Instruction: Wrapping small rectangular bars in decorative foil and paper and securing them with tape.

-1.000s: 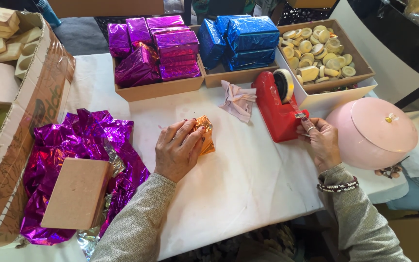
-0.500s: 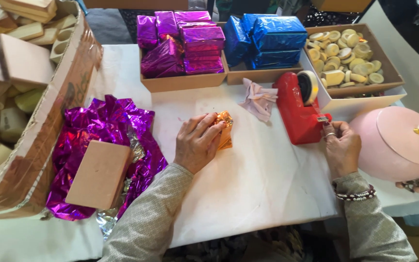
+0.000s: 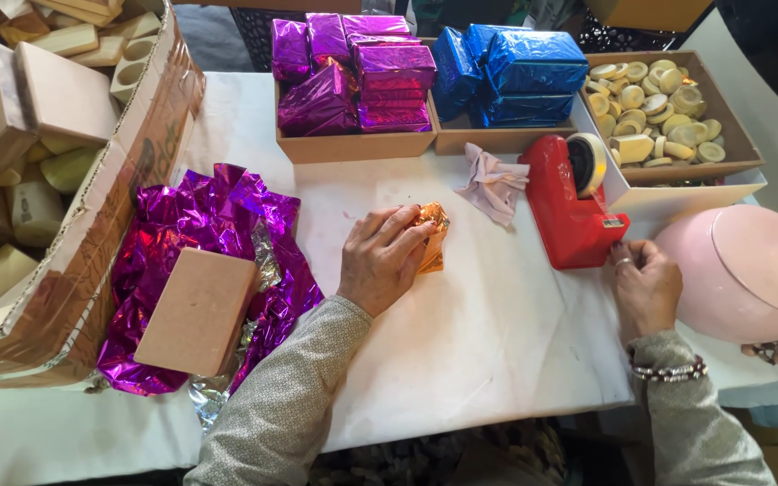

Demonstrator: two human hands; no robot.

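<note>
My left hand (image 3: pixel 380 259) presses down on a small item wrapped in orange foil (image 3: pixel 433 241) on the white table (image 3: pixel 488 342). My right hand (image 3: pixel 646 286) is at the front end of a red tape dispenser (image 3: pixel 567 211), fingers pinched near its cutter; whether a strip of tape is between them I cannot tell. A crumpled pale pink tissue (image 3: pixel 494 184) lies between the orange item and the dispenser.
Purple foil sheets (image 3: pixel 195 229) with a tan block (image 3: pixel 195 310) on top lie at left, beside a large cardboard box of soap bars (image 3: pixel 65 234). Boxes of purple-wrapped (image 3: pixel 353 76) and blue-wrapped (image 3: pixel 511 76) items and pale round soaps (image 3: pixel 655 103) stand behind. A pink round lidded container (image 3: pixel 749 270) sits at right.
Both hands keep their places on the orange item and at the tape dispenser. The camera view has shifted a little.
</note>
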